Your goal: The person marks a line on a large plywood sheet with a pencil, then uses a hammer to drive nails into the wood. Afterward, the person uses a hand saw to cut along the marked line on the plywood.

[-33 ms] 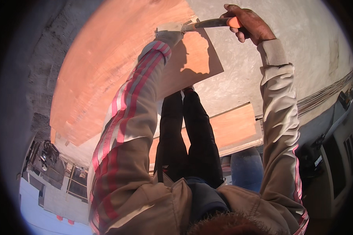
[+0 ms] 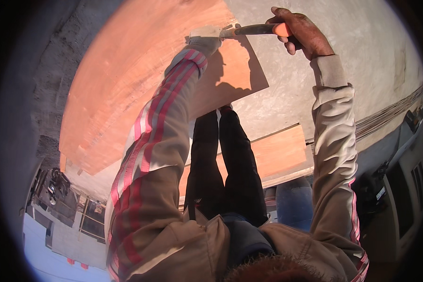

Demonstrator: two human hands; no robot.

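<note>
My right hand point(image 2: 308, 35) is closed around the orange end of the black handle of a hammer point(image 2: 254, 29). The hammer's head end reaches left to my left hand point(image 2: 205, 39), and its exact shape is hard to make out there. My left hand, in a pale glove, rests at a large reddish-brown plywood sheet point(image 2: 141, 80), close to its right edge. The fingers of that hand are mostly hidden, and whether they hold something small cannot be seen. A dark shadow falls across the corner of the sheet beside it.
My dark-trousered legs point(image 2: 224, 160) stand below the sheet's near edge on grey concrete floor point(image 2: 362, 51). Behind them lie another plywood piece point(image 2: 282, 150) and a blue drum-like object point(image 2: 293, 204). Thin rods point(image 2: 385, 115) run along the right, and a motorcycle point(image 2: 55, 185) stands at the lower left.
My right hand and the hammer's handle have shifted very slightly right and down. My left hand stays at nearly the same spot on the sheet.
</note>
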